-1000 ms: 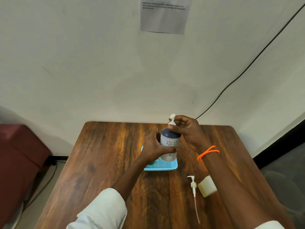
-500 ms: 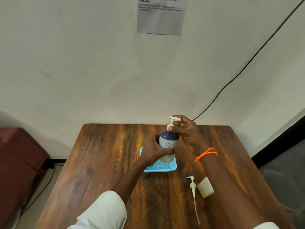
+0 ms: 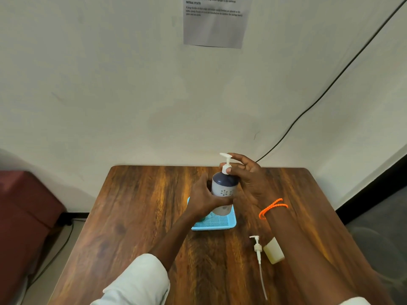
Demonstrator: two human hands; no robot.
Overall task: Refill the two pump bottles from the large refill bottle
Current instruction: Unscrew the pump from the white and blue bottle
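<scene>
head view. a pump bottle [image 3: 224, 190] stands upright, long axis vertical, its base in a shallow blue tray [image 3: 222, 224] near the middle of the wooden tabletop [image 3: 136, 216]. the bottle has a dark shoulder over a pale body printed with a dotted flower; what it contains cannot be told through the wall. a white pump [image 3: 226, 162] sits in its neck, with the nozzle pointing left and slightly away from the viewer. the left hand [image 3: 203, 197] grips the bottle body from the left, fingers curled behind it and thumb across the front. the right hand [image 3: 247, 179] pinches the pump collar between thumb and fingertips, the other fingers loosely spread above; an orange band [image 3: 273, 208] circles that wrist. the two hands are apart, one on each side of the bottle. a small teal patch shows on the tray floor beside the left wrist; its nature cannot be told. nearer the viewer, right of the tray and well apart from it, a second pump [image 3: 258, 252] lies flat on the tabletop, head toward the tray and dip tube trailing toward the viewer. a cream container [image 3: 273, 253] lies just beside this pump, partly hidden by the right forearm. a printed sheet [image 3: 217, 23] hangs on the wall, and a black cable [image 3: 330, 89] runs diagonally down it.
</scene>
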